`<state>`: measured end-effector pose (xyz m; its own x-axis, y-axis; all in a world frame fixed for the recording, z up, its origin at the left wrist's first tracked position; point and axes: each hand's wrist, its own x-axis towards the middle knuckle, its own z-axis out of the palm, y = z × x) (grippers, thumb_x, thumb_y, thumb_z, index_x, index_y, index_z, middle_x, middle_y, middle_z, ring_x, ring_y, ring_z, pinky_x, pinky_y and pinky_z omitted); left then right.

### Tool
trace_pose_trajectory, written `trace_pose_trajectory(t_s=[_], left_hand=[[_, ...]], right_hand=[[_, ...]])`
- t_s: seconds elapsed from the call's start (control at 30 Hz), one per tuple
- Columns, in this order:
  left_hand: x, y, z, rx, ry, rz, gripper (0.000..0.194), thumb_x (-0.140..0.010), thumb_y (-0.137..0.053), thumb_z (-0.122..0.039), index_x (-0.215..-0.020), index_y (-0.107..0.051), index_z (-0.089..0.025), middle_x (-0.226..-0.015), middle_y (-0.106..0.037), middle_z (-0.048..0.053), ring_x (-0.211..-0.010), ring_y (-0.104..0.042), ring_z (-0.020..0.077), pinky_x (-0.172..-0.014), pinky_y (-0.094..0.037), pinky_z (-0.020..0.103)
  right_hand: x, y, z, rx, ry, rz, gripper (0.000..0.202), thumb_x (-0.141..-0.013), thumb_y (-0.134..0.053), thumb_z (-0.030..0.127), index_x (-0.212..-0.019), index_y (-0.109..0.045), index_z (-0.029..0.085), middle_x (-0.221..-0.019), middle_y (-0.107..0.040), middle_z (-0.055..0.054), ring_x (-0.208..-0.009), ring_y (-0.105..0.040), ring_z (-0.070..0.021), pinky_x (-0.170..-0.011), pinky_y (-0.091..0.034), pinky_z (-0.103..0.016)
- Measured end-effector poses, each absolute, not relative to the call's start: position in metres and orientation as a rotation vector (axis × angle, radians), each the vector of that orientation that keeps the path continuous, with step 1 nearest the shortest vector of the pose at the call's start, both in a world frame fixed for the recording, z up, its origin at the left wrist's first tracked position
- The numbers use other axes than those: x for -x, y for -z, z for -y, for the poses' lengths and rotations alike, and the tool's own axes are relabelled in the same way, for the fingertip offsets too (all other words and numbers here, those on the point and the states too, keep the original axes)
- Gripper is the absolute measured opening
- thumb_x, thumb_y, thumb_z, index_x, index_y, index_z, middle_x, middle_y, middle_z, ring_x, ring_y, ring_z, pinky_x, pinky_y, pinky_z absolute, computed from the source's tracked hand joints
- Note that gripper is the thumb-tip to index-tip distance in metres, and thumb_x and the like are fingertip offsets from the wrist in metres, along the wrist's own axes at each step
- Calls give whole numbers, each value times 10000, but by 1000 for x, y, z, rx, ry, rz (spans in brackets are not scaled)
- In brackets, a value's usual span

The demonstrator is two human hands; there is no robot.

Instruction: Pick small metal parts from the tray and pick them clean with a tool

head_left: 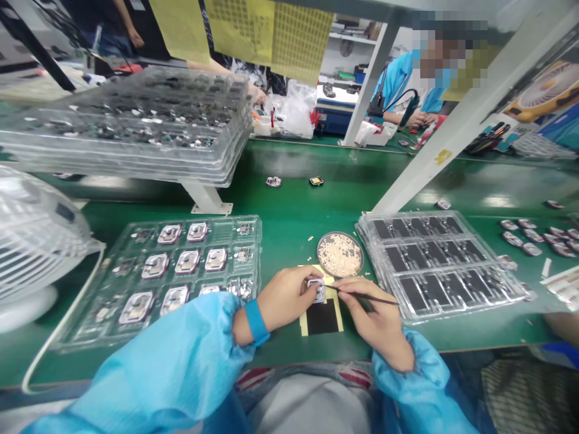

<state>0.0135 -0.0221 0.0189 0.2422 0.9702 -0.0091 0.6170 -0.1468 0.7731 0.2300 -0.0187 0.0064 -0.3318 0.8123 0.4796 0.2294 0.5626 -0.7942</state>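
Observation:
My left hand is closed round a small white-rimmed device casing, its thumb and fingers on the casing's left side. Pinched in my right hand is a thin dark tool, whose tip reaches the casing. Below them a black square lies on yellow paper on the green bench. Just behind my hands stands a round dish of small beige and dark pieces.
At the left are a clear tray of casings and a white fan. Stacked trays of black parts and loose casings lie right. A slanted post rises behind. People sit across the bench.

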Motion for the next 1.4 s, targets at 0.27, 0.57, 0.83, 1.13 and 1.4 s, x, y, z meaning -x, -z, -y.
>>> trace_pose_trajectory(t_s=[0.27, 0.57, 0.83, 1.13, 1.4], left_hand=[[-13, -20, 23, -1869, -684, -1462, 255, -879, -544, -220, -1075, -705, -246, -757, -690, -20, -622, -595, 146, -630, -433, 252], [-12, -21, 24, -1867, -685, -1418, 265, -886, -536, -223, -1089, -704, -251, -818, -716, -12, -629, -598, 140, -647, -443, 256], [-9, -22, 21, -1844, -641, -1377, 260, -902, -548, -254, -1110, -703, -249, -838, -718, -9, -689, -622, 158, -688, -459, 264], [-4, -17, 19, -1740, -722, -1344, 456, -880, -574, -296, -1334, -575, -257, -921, -713, 15, -776, -667, 181, -711, -522, 272], [-4, -23, 16, -1388, -913, -1312, 412, -785, -709, -522, -1046, -705, -203, -1005, -751, 66, -876, -718, 241, -759, -605, 300]], right_hand=[[-230, -5, 21, 873, -764, 1855, 222, -909, -626, 69, -1045, -680, 235, -1041, -722, -62, -1010, -686, -235, -915, -551, -412], [-231, -6, 26, 965, -770, 1863, 186, -904, -660, 112, -1031, -684, 246, -989, -739, -39, -941, -708, -218, -894, -545, -368], [-236, -1, 25, 937, -1205, 1674, 51, -951, -639, 192, -934, -664, 233, -978, -733, -43, -954, -707, -208, -872, -555, -354], [-278, -58, 59, 880, -1293, 1633, 250, -1041, -466, 347, -902, -618, 206, -932, -722, -82, -870, -682, -222, -813, -528, -377], [-444, -94, -13, 2046, 63, 1492, 313, -922, -579, 471, -941, -709, 187, -804, -712, -97, -760, -648, -264, -682, -451, -341]])
